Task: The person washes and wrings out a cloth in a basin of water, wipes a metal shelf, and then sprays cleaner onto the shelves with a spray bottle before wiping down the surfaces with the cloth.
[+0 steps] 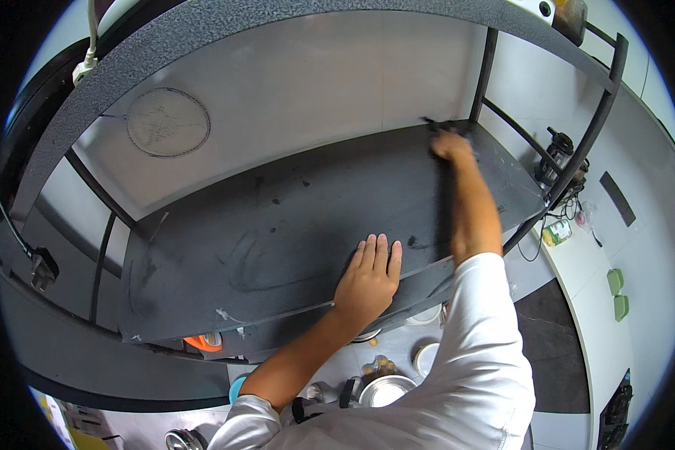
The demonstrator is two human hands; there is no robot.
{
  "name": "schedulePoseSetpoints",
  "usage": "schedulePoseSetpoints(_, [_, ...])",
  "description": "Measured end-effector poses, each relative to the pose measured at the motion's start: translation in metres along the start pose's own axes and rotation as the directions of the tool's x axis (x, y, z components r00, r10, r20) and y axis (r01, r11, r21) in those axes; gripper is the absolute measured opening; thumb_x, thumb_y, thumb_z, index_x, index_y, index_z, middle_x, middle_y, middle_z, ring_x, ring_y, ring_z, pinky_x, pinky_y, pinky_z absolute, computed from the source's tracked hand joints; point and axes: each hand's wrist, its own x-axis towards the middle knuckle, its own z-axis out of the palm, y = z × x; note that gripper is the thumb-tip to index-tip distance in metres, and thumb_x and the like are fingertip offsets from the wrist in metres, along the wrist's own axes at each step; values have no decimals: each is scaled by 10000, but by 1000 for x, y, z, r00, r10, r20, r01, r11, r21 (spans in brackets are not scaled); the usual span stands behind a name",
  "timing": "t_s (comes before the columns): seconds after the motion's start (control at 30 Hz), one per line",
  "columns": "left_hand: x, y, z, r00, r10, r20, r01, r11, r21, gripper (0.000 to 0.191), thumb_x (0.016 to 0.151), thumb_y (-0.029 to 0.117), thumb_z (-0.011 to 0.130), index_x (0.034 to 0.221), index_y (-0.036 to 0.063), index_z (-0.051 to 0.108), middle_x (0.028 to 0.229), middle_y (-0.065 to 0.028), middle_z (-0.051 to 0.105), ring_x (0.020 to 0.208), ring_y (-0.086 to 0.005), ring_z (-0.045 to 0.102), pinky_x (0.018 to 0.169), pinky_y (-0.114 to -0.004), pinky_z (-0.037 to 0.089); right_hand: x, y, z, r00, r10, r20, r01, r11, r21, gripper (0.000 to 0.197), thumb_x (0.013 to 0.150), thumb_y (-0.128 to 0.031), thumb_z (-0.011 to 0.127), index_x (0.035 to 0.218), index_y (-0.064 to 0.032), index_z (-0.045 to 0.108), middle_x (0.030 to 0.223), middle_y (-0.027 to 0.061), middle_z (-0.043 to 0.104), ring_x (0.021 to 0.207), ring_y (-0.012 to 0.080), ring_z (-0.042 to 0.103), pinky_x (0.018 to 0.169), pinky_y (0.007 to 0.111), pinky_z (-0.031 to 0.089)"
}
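A dark grey shelf board (315, 214) of a metal rack stretches before me, marked with smudges, scratches and several dark spots. My left hand (368, 278) lies on the board near its front edge, palm down, fingers extended, with nothing seen in it. At the board's back right corner, my right hand (451, 145) presses on a blurred black cloth-like thing (441, 126); its exact kind cannot be told. The right arm reaches over the board, and its fingers are partly hidden by blur.
An upper shelf edge (292, 17) and dark uprights (484, 73) frame the board. A round wire strainer (169, 122) hangs at the back wall. Right are a glass kettle-like appliance (557, 154) and cables. An orange container (205, 341), a steel bowl (387, 391) and a plug (44, 269) also show.
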Motion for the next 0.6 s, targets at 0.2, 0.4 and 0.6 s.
schedulePoseSetpoints(0.2, [4, 5, 2, 1000, 7, 3, -7, 1000, -20, 441, 857, 90, 573, 1283, -7, 638, 1254, -248, 657, 1177, -392, 635, 1075, -466, 473, -62, -133, 9, 892, -438, -111, 449, 888, 99, 532, 903, -276, 454, 1352, -44, 620, 1504, 225, 490, 1403, 369, 466, 1147, 455, 403])
schedulePoseSetpoints(0.4, [-1, -2, -5, 998, -20, 67, 22, 999, -35, 482, 838, 97, 592, 1309, -2, 617, 1294, -245, 629, 1221, -395, 605, 1086, -471, 462, -192, -127, 25, 425, -842, -333, 905, 394, 160, 491, 905, -254, 596, 1373, -106, 612, 1507, 186, 504, 1317, 391, 532, 1104, 446, 436])
schedulePoseSetpoints(0.6, [-2, -1, 3, 998, -14, 67, 12, 1000, 17, 546, 814, 83, 636, 1352, 9, 584, 1343, -222, 596, 1264, -386, 571, 1114, -472, 439, -271, 13, 2, 674, -585, -451, 683, 726, 79, 452, 826, -220, 695, 1268, -128, 697, 1365, 176, 621, 1237, 369, 593, 1075, 454, 463])
